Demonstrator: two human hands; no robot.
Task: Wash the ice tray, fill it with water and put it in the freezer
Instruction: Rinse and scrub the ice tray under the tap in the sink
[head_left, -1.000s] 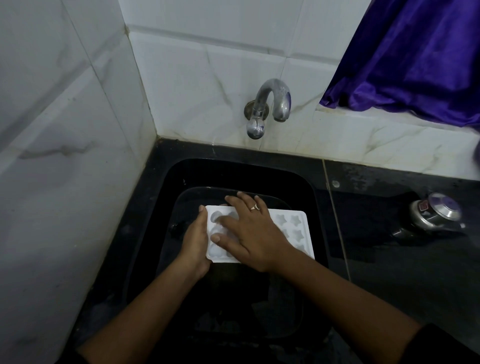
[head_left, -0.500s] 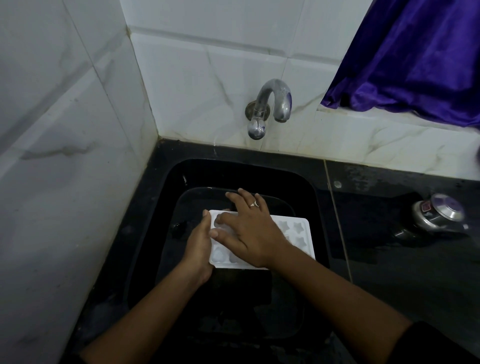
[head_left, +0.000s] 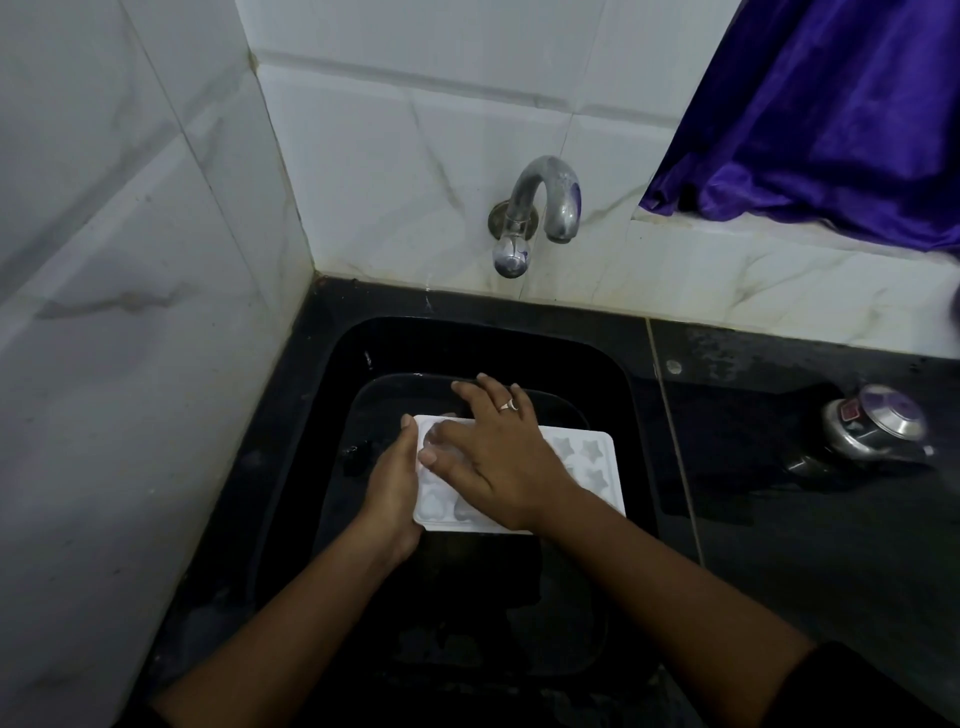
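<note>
Three stages made up this job, and by my reading only the first, the washing, was in hand. The white ice tray (head_left: 587, 467) lay roughly level at the centre of the frame, low inside the black sink (head_left: 332, 395), with its star-shaped moulds showing at its right end.

The left hand (head_left: 392, 488) gripped the tray's left edge, thumb laid over the rim; the fingers beneath were hidden. The right hand (head_left: 498, 457), a ring (head_left: 508, 405) on one finger, lay open and flat across the left and middle moulds, fingers straight and spread, holding nothing. That looked like rubbing the moulds clean rather than carrying the tray.

No stream showed from the tap (head_left: 540, 208) on the tiled wall at upper centre, and its spout stood above the far rim of the sink, up-frame of the tray. Whether the moulds held water, or whether any stood in the sink, could not be told in the dim light. No soap or sponge was visible.

So the wash seemed part done at most. Left to do, as I judged it: finishing and rinsing the moulds, filling them under the tap, then carrying the tray level to a freezer, which was nowhere in view.

On the dark counter (head_left: 779, 571) at the right of the frame sat a shiny metal object (head_left: 872, 431), well apart from the sink, and a purple curtain (head_left: 831, 104) hung at the upper right.
</note>
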